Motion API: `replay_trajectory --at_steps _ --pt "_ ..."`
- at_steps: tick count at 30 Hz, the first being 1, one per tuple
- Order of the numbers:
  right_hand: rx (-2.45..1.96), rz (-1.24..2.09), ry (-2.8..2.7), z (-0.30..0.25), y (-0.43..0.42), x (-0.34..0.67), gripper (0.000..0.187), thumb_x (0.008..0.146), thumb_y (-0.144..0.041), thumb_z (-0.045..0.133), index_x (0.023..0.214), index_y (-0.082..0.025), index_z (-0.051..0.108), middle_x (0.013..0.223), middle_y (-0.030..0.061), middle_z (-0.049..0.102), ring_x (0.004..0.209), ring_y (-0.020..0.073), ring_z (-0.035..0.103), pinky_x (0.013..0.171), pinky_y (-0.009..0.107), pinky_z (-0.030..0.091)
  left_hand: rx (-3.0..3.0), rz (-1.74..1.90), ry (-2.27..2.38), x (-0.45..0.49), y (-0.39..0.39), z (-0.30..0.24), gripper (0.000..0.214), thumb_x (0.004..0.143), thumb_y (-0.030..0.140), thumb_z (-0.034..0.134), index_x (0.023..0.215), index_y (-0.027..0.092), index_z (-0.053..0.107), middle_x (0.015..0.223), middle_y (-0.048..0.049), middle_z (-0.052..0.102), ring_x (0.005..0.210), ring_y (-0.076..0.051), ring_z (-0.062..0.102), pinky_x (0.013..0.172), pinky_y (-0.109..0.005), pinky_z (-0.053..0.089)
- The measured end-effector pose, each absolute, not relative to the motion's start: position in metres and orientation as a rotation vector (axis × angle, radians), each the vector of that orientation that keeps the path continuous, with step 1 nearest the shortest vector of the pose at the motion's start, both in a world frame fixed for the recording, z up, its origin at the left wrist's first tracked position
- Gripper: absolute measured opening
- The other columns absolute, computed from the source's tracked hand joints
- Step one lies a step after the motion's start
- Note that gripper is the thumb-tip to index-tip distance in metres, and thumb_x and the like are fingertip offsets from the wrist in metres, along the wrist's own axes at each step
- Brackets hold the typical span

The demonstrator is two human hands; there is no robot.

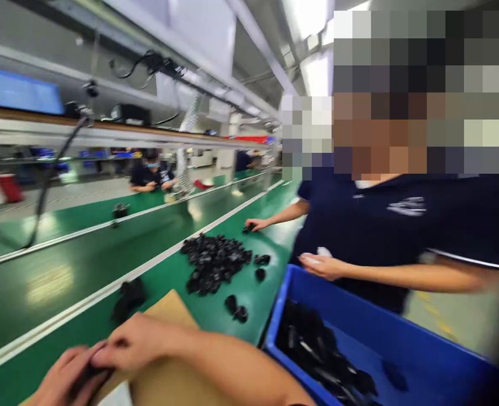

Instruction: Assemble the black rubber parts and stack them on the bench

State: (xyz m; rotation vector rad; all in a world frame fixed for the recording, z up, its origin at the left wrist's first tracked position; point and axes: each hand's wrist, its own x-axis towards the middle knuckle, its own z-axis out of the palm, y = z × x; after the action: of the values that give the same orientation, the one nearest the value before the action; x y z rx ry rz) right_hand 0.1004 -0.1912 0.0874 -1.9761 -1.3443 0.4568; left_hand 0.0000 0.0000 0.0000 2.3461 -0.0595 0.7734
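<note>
My left hand (65,376) and my right hand (137,341) meet at the bottom left, above a brown cardboard sheet (168,316). Both pinch a small black part (91,375) between their fingertips; most of it is hidden by the fingers. My right forearm runs across the bottom toward a blue bin (401,344) holding several black parts. A heap of small black parts (215,262) lies on the green table (80,332) beyond the cardboard, with a few loose ones beside it.
A co-worker in a dark shirt (384,237) stands at the right behind the bin, one hand on a black part (249,227), the other holding something white (317,259). A green conveyor belt (105,248) runs at the left. More people sit far off.
</note>
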Motion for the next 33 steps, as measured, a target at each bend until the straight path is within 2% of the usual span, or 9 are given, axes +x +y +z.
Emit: replay_trajectory --at_steps 3,7,13,16,19,24,29,31,33 --pt "-2.022 0.432 -1.619 0.069 -0.181 0.102 0.031 0.106 -0.044 0.074 0.086 -0.021 0.071 0.075 -0.0063 0.065 0.067 0.0131 0.056 0.057 0.023 0.032 2.313 0.613 0.117 -0.036 0.014 0.002 0.039 0.091 0.058 0.065 0.118 0.032 0.076 0.109 -0.007 0.076 0.101 -0.031 0.073 0.091 -0.046 0.064" --pt "-2.062 0.416 -1.75 0.061 -0.183 0.114 0.026 0.103 -0.032 0.08 0.082 -0.018 0.072 0.073 -0.0029 0.065 0.066 0.0152 0.054 0.058 0.027 0.028 2.307 0.615 0.414 -0.023 0.026 0.011 0.049 0.088 0.052 0.062 0.125 0.021 0.072 0.117 -0.0117 0.075 0.108 -0.034 0.071 0.098 -0.049 0.058" --pt "-2.149 0.551 -1.796 0.072 -0.187 0.111 0.012 0.098 -0.031 0.085 0.094 -0.023 0.077 0.084 -0.0043 0.073 0.074 0.0159 0.063 0.06 0.025 0.034 2.249 0.538 0.478 -0.006 0.036 0.011 0.059 0.09 0.049 0.058 0.14 0.018 0.065 0.092 -0.0063 0.076 0.068 -0.025 0.068 0.074 -0.042 0.059" --pt "-2.34 0.492 -1.675 0.089 -0.199 0.126 0.008 0.097 -0.025 0.084 0.093 -0.025 0.077 0.093 -0.0034 0.076 0.087 0.0192 0.068 0.067 0.026 0.039 2.196 0.48 0.384 -0.006 0.035 0.008 0.064 0.092 0.052 0.055 0.145 0.017 0.06 0.127 -0.0119 0.075 0.105 -0.029 0.075 0.096 -0.044 0.063" --pt "-2.666 0.252 -1.3 0.111 -0.225 0.155 0.011 0.103 -0.014 0.07 0.103 -0.022 0.077 0.107 0.0046 0.076 0.104 0.0265 0.069 0.076 0.031 0.043 2.144 0.408 0.279 -0.009 0.035 0.01 0.07 0.095 0.054 0.053 0.153 0.016 0.05 0.152 -0.0136 0.06 0.139 -0.03 0.06 0.113 -0.046 0.058" --pt "-2.941 0.133 -0.795 0.125 -0.268 0.198 0.016 0.103 -0.02 0.076 0.118 -0.015 0.075 0.123 0.0157 0.071 0.115 0.0363 0.067 0.083 0.038 0.049 2.431 0.365 0.297 -0.029 0.035 0.045 0.057 0.1 0.044 0.048 0.149 0.016 0.058 0.145 -0.0139 0.066 0.12 -0.032 0.071 0.106 -0.052 0.061" --pt "-2.943 0.335 -0.751 0.107 -0.265 0.23 0.015 0.107 -0.029 0.075 0.11 -0.014 0.077 0.11 0.0182 0.074 0.1 0.0367 0.073 0.076 0.042 0.054 2.719 0.368 0.527 -0.076 0.063 0.089 0.053 0.096 0.035 0.062 0.147 0.022 0.062 0.154 -0.0089 0.059 0.144 -0.03 0.054 0.125 -0.046 0.044" --pt "-2.944 0.375 -0.805 0.104 -0.263 0.232 0.014 0.107 -0.027 0.074 0.111 -0.013 0.076 0.113 0.0195 0.074 0.103 0.0363 0.073 0.08 0.043 0.056 2.796 0.392 0.727 -0.111 0.079 0.094 0.064 0.089 0.032 0.067 0.15 0.016 0.06 0.158 -0.0174 0.052 0.147 -0.039 0.049 0.126 -0.057 0.04" --pt "-2.942 0.338 -0.879 0.105 -0.264 0.225 0.012 0.103 -0.021 0.075 0.111 -0.011 0.076 0.116 0.0218 0.073 0.109 0.0389 0.072 0.086 0.045 0.057 2.805 0.399 1.025 -0.151 0.099 0.085 0.08 0.081 0.037 0.073 0.151 0.002 0.056 0.155 -0.0341 0.047 0.14 -0.056 0.05 0.111 -0.073 0.046"
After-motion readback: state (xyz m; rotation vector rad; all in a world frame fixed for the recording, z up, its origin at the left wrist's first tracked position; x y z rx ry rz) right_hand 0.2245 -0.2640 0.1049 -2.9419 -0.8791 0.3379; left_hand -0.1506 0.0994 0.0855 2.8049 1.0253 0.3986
